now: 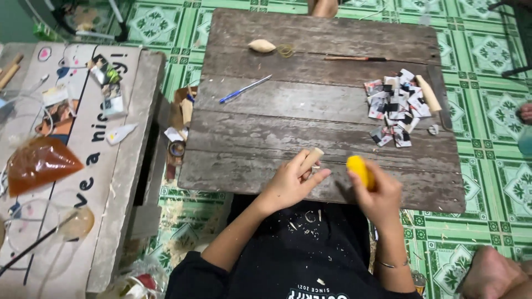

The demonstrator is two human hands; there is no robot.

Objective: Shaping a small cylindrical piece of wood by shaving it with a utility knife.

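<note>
wooden peg [311, 159] in left hand [288, 185] | yellow tool [360, 170] in right hand [378, 196]

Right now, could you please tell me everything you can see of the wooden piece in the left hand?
The wooden stick is short, pale and roughly round, like bare carved wood. It tilts up and away from the person, over the near edge of the worn board. The left hand grips its lower part, hiding that end.

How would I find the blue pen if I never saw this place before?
Look at the old grey wooden board lying on the green tiled floor. The blue pen lies slanted on its left half, above the person's left hand. It is the only thin blue stick with a pale end there.
</note>
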